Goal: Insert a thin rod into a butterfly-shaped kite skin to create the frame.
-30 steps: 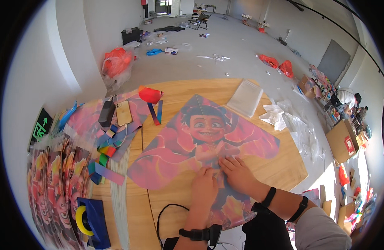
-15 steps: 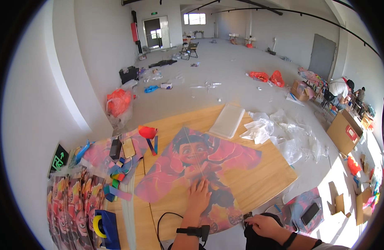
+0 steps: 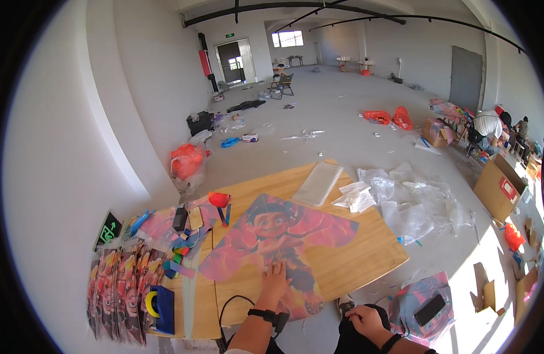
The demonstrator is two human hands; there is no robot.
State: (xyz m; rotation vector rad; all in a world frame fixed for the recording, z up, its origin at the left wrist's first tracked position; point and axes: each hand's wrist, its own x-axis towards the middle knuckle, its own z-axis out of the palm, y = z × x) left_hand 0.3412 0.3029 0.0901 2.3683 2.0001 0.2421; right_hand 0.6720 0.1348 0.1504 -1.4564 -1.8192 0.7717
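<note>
A thin printed kite (image 3: pixel 278 236), pink, red and purple with a cartoon figure, lies spread over the wooden table (image 3: pixel 354 259). My left hand (image 3: pixel 275 282) rests flat on its lower middle, fingers stretched out and nothing held. Off the table's near edge, my right hand (image 3: pixel 367 325) sits on my dark-clothed leg with its fingers curled in; whatever they might hold is hidden. Left of the kite stands a blue tape dispenser (image 3: pixel 161 310) with a yellow roll. Beside it lie folded printed kites in clear bags (image 3: pixel 121 289) and a bundle of pale thin rods (image 3: pixel 190 295).
Colourful ribbon pieces (image 3: pixel 180 253), a phone (image 3: pixel 195 218) and a black box (image 3: pixel 180 219) lie at the table's left. A clear plastic case (image 3: pixel 318 184) sits at the far edge. Plastic bags (image 3: pixel 419 203) cover the floor beyond. A dark phone (image 3: pixel 430 310) lies lower right on printed fabric.
The view has shifted, so the table and room sit a little differently in it. My left hand stays flat on the kite; my right stays on my leg.
</note>
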